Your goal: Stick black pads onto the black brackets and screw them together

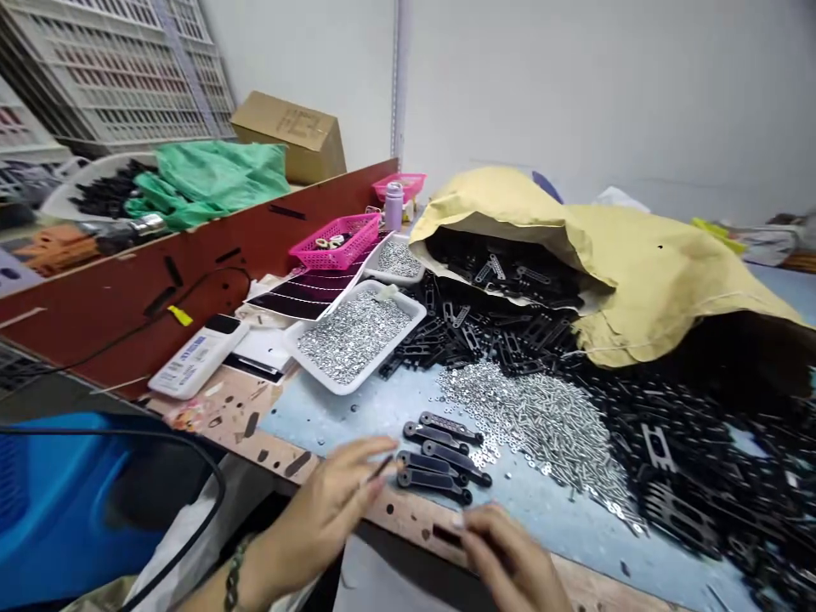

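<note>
My left hand (319,506), a braided bracelet on its wrist, is over the table's front edge, its thumb and fingers closed on a thin dark strip (381,467). To the right, my right hand (510,552) has its fingers curled together at the edge. A short dark shape (448,535) is at its fingertips; I cannot tell whether it is held or a mark on the table. Between and beyond the hands lie several black flat arms (439,455) with rounded ends, side by side. Behind them is a pile of small silver nuts (478,391) beside a heap of silver screws (561,433).
A white tray (417,314) holds small metal pieces. Yellow paper sacks (650,272) spill black parts (688,459) across the right. Pink baskets (344,255), a lilac bottle (393,208) and a white box-shaped device (195,361) stand near the reddish-brown partition (82,319). A blue stool (57,493) is at left.
</note>
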